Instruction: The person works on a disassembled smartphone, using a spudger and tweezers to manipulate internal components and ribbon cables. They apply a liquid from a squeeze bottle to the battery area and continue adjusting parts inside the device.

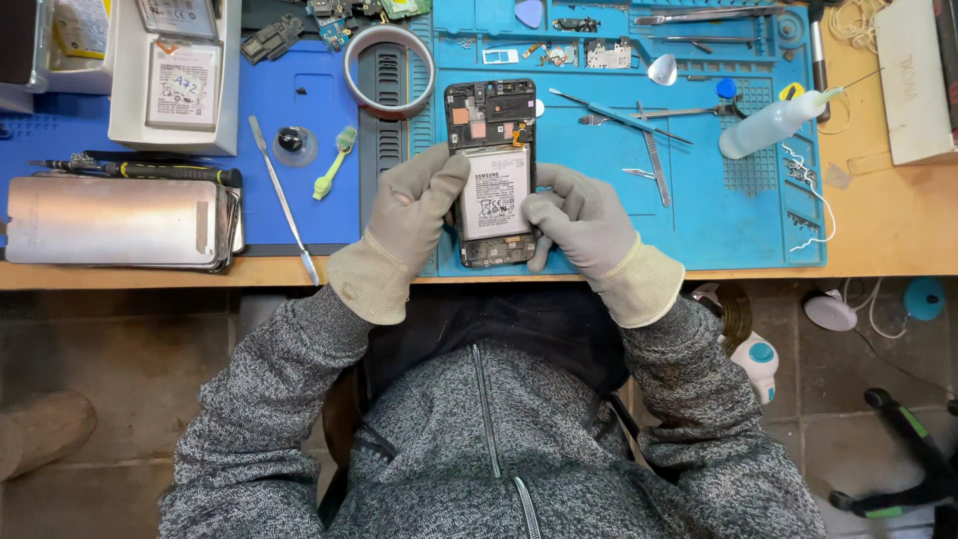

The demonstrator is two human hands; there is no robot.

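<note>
An opened smartphone (491, 130) lies back-up on the blue work mat (738, 220), its white battery (496, 195) and circuit boards exposed. My left hand (414, 205), in a grey glove, grips the phone's left edge with the thumb pressing on the battery. My right hand (579, 220), gloved too, holds the phone's lower right edge, thumb against the battery's side.
A roll of tape (389, 70) lies left of the phone's top. Tweezers (654, 160), a metal spudger (284, 200), a green brush (334, 165), a squeeze bottle (773, 125) and small parts lie around. A stack of metal plates (115, 222) and a white tray (175, 80) sit left.
</note>
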